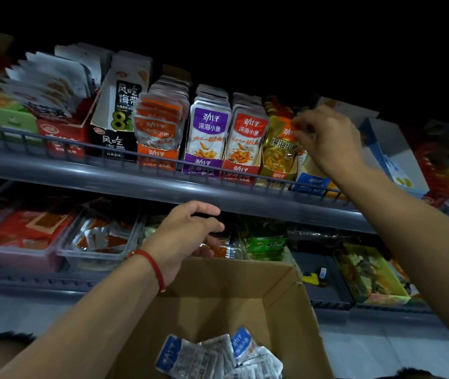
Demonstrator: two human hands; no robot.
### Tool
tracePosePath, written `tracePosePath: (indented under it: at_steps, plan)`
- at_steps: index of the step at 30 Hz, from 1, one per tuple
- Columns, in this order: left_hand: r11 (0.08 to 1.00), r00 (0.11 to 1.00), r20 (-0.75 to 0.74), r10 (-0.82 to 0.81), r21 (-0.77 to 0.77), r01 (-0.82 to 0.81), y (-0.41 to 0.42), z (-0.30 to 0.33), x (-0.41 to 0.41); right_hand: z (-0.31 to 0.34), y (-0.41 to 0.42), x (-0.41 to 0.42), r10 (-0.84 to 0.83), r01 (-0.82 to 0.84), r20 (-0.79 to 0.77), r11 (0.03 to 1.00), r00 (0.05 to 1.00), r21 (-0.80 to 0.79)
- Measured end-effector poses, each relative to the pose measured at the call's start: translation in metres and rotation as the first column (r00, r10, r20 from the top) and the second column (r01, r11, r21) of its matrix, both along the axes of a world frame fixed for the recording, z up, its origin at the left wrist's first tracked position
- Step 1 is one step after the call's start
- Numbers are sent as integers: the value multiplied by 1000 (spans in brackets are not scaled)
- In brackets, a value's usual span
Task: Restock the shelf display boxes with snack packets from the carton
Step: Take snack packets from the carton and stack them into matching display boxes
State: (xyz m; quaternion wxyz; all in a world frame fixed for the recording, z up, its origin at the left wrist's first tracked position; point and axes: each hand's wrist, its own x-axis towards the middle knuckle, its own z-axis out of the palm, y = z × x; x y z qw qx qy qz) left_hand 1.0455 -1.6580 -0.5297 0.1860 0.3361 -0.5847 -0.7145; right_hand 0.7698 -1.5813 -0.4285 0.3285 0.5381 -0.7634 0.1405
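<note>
A dim shop aisle seen from below, looking up at two grey metal shelves. The upper shelf [163, 184] runs across the middle of the frame with a low wire rail along its front edge, which partly hides the bottoms of the boxes behind it. Along it stand upright display boxes of snack packets: a black box [113, 124] left of centre, then an orange box [157, 132], a purple box [208, 138], a red box [245, 143] and a gold box [279, 149], all packed full.

At the right of the row, the right hand [330, 138] reaches up from the lower right, its fingers curled together at the top edge of the gold packets; whether they pinch a packet cannot be told. The hand and forearm cover most of the blue display box [310, 183] just beside the gold one.

The left hand [187, 236], with a red cord on the wrist, hangs in the centre below the upper shelf, fingers loosely curled and holding nothing.

Behind it, the lower shelf holds clear plastic tubs [97, 242] of red and silver packets at the left and green packets [268, 246] at centre right.

At the bottom centre an open brown carton [286, 310] holds a loose heap of blue-and-silver snack packets [217, 354].
</note>
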Motion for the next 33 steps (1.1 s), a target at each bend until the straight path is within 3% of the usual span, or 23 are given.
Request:
tracePosePath:
  at_steps: [12,16,19,22,26,28,31,33]
  plan:
    - [995,995,97,-27,-93,36,3,-14,3,-15,26,5,95,-99,-49,992,994,-77]
    - [982,982,179,-58,-167,89,8,-29,1,-41,53,28,195,-192,27,977,980,-93]
    - [964,950,300,-83,-216,152,12,-55,-6,-78,72,49,241,-240,161,970,957,-25]
    - [942,886,424,-190,-175,286,17,-84,-11,-127,90,63,261,-303,243,940,934,155]
    - [817,700,631,-334,-176,549,27,-122,-18,-156,98,61,178,-370,451,845,875,385]
    - [654,504,787,-356,-175,736,31,-146,-21,-159,97,55,175,-391,474,826,863,406]
    - [324,79,958,-275,15,946,36,-185,-16,-161,96,52,182,-418,502,811,846,410]
    - [204,-35,979,-203,77,976,39,-205,-9,-163,95,55,188,-435,505,791,842,431]
